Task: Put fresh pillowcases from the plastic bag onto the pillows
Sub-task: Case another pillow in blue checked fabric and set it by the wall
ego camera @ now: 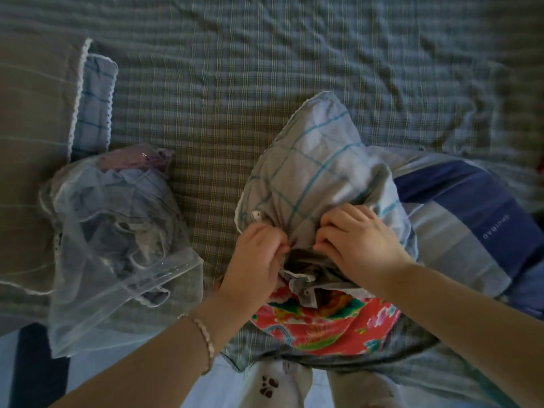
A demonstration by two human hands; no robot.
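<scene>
Checked bed [235, 83]: left hand [253, 260], right hand [359, 240] both pinch pillowcase [318, 160] opening.

Pale blue-checked pillowcase [318, 160] bunched over the red floral pillow [323, 325] in front of me; clear plastic bag [88, 319] of crumpled fabric [129, 207] at my left.

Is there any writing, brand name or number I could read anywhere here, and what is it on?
Short line of pale capital letters on the navy band of the striped bedding: too blurred to read with any certainty.
Dark paw-print mark on the sock: a picture only, no words.
No other text, label or number shows.
</scene>
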